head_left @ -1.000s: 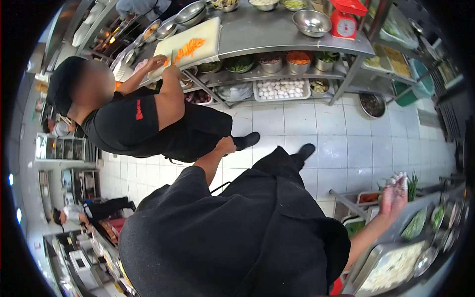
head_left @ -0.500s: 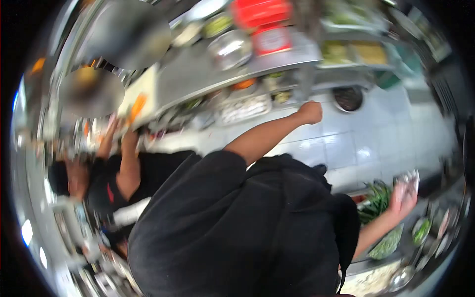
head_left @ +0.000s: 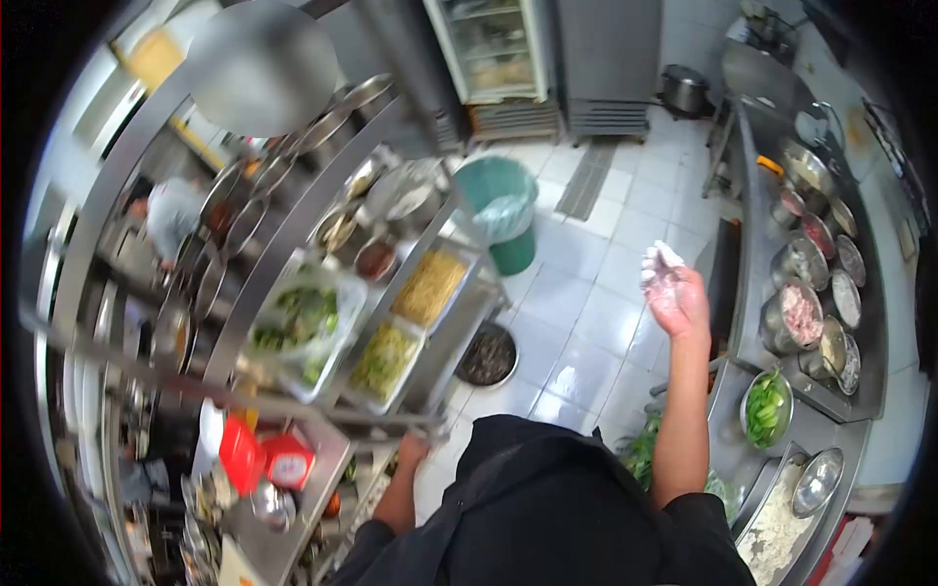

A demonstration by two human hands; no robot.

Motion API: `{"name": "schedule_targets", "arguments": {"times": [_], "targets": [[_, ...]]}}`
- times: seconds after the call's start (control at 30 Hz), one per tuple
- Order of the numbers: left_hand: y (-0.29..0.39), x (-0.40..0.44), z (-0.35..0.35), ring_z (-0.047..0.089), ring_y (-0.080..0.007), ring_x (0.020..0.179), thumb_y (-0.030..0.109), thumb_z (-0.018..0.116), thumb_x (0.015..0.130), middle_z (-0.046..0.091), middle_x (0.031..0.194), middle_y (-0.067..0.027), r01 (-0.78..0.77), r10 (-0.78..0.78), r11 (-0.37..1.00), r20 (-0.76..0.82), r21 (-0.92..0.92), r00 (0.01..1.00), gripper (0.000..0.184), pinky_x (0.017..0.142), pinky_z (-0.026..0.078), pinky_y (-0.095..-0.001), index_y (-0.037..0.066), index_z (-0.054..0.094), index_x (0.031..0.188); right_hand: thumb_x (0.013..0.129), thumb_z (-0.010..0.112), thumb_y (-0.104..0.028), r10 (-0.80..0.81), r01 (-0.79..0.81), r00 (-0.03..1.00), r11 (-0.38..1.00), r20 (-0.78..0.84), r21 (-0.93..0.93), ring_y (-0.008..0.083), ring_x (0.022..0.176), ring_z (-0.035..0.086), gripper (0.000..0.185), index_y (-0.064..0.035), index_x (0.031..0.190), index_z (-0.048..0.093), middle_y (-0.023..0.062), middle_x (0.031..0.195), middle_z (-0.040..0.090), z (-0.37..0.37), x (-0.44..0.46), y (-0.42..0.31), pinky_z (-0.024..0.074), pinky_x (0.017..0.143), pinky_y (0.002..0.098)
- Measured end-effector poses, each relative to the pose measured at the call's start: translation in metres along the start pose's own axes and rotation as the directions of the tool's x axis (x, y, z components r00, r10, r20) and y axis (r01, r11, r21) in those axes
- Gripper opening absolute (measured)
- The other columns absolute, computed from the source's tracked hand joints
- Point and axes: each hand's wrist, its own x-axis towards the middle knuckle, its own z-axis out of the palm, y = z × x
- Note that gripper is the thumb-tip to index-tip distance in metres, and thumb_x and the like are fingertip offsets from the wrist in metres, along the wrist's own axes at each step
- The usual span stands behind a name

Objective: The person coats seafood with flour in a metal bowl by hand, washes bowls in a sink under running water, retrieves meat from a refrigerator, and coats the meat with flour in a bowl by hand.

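Note:
My right hand (head_left: 674, 298) is raised palm up over the floor, to the left of the right-hand counter. White powder coats its palm and fingers, which are loosely curled and apart, with no object in them. My left hand (head_left: 412, 449) is low beside the end of the left steel counter. Its fingers are blurred, so I cannot make out whether it grips anything. Near it are a tray of pale green shredded vegetable (head_left: 383, 363) and a red scale (head_left: 288, 461). Below my right forearm lie leafy greens (head_left: 640, 449), partly hidden.
A green bin (head_left: 513, 249) and a round container of dark food (head_left: 487, 354) stand on the tiled floor (head_left: 586, 332). Bowls of meat (head_left: 801, 314) and cut greens (head_left: 767, 410) line the right counter. Fridges (head_left: 493, 49) stand ahead. Another person (head_left: 171, 215) is beyond the left shelves.
My view has swung right, from the left counter and a co-worker toward the aisle and fridges. My powdered right hand is now raised ahead; my left arm has dropped toward the counter end.

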Motion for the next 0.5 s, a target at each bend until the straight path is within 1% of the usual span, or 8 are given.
{"name": "schedule_targets", "arguments": {"times": [0.03, 0.07, 0.1, 0.13, 0.2, 0.27, 0.4, 0.5], "targets": [[0.012, -0.009, -0.011, 0.061, -0.0371, 0.077, 0.032, 0.061, 0.061, 0.063, 0.073, -0.0196, 0.005, -0.006, 0.991, 0.01, 0.132, 1.0, 0.028, 0.072, 0.049, -0.0444, 0.005, 0.067, 0.065, 0.081, 0.05, -0.009, -0.013, 0.013, 1.0, 1.0, 0.003, -0.026, 0.024, 0.08, 0.057, 0.028, 0.0028, 0.107, 0.056, 0.0129, 0.093, 0.06, -0.003, 0.021, -0.009, 0.0485, 0.07, 0.0322], [-0.003, -0.002, 0.003, 0.061, -0.036, 0.069, 0.033, 0.063, 0.06, 0.062, 0.067, -0.0169, 0.166, -0.168, 0.986, 0.095, 0.028, 0.981, 0.026, 0.067, 0.049, -0.0439, 0.008, 0.068, 0.065, 0.081, 0.05, -0.009, -0.005, 0.005, 1.0, 0.999, 0.012, -0.046, 0.0244, 0.081, 0.058, 0.029, 0.0032, 0.107, 0.056, 0.0133, 0.094, 0.06, -0.006, 0.042, -0.017, 0.0487, 0.07, 0.0325], [-0.035, 0.006, 0.029, 0.059, -0.0342, 0.061, 0.032, 0.064, 0.06, 0.061, 0.062, -0.014, 0.193, -0.185, 0.957, 0.06, -0.216, 0.981, 0.022, 0.062, 0.049, -0.0411, 0.011, 0.069, 0.063, 0.081, 0.049, -0.008, 0.0, 0.001, 1.0, 0.998, 0.018, -0.067, 0.0248, 0.082, 0.058, 0.029, 0.0036, 0.107, 0.055, 0.0138, 0.094, 0.06, -0.008, 0.063, -0.027, 0.0488, 0.071, 0.0329], [-0.028, 0.014, 0.025, 0.059, -0.0334, 0.06, 0.03, 0.063, 0.061, 0.061, 0.062, -0.0144, 0.302, -0.284, 0.895, 0.103, -0.329, 0.953, 0.021, 0.06, 0.048, -0.0408, 0.01, 0.068, 0.063, 0.081, 0.049, -0.008, -0.053, 0.053, 0.999, 0.997, -0.004, -0.059, 0.0248, 0.082, 0.058, 0.029, 0.0036, 0.107, 0.055, 0.0138, 0.094, 0.06, -0.014, 0.085, -0.035, 0.0488, 0.071, 0.0329], [0.002, 0.043, 0.011, 0.06, -0.0318, 0.058, 0.025, 0.062, 0.063, 0.061, 0.062, -0.0153, 0.453, -0.41, 0.759, 0.198, -0.467, 0.89, 0.018, 0.056, 0.048, -0.0401, 0.008, 0.066, 0.063, 0.081, 0.046, -0.007, -0.01, 0.012, 0.998, 0.999, 0.066, -0.032, 0.0253, 0.082, 0.058, 0.03, 0.0041, 0.108, 0.054, 0.0149, 0.097, 0.06, -0.025, 0.125, -0.052, 0.049, 0.071, 0.0337], [0.028, 0.09, 0.005, 0.06, -0.0302, 0.056, 0.021, 0.061, 0.065, 0.061, 0.062, -0.0162, 0.494, -0.438, 0.692, 0.237, -0.526, 0.867, 0.016, 0.053, 0.047, -0.0394, 0.006, 0.064, 0.063, 0.082, 0.046, -0.007, -0.06, 0.059, 0.998, 0.997, -0.012, -0.048, 0.0254, 0.083, 0.058, 0.029, 0.0042, 0.108, 0.054, 0.0151, 0.097, 0.06, -0.026, 0.159, -0.071, 0.0491, 0.071, 0.034], [0.121, 0.222, -0.017, 0.06, -0.0271, 0.051, 0.012, 0.059, 0.069, 0.061, 0.062, -0.018, 0.378, -0.264, 0.759, 0.28, -0.529, 0.923, 0.012, 0.045, 0.046, -0.038, 0.001, 0.061, 0.063, 0.083, 0.044, -0.007, -0.131, 0.12, 0.984, 0.988, -0.124, -0.093, 0.0254, 0.083, 0.059, 0.027, 0.0022, 0.107, 0.054, 0.0154, 0.097, 0.059, -0.035, 0.2, -0.12, 0.0495, 0.071, 0.0342], [0.225, 0.346, -0.037, 0.061, -0.0262, 0.052, 0.013, 0.058, 0.07, 0.062, 0.061, -0.0161, 0.089, 0.011, 0.89, 0.218, -0.447, 0.976, 0.015, 0.046, 0.046, -0.0374, 0.001, 0.062, 0.063, 0.084, 0.045, -0.008, -0.234, 0.228, 0.968, 0.971, -0.093, -0.067, 0.0245, 0.083, 0.059, 0.028, 0.0003, 0.109, 0.054, 0.0145, 0.095, 0.06, -0.057, 0.215, -0.172, 0.0498, 0.071, 0.0334]]}}
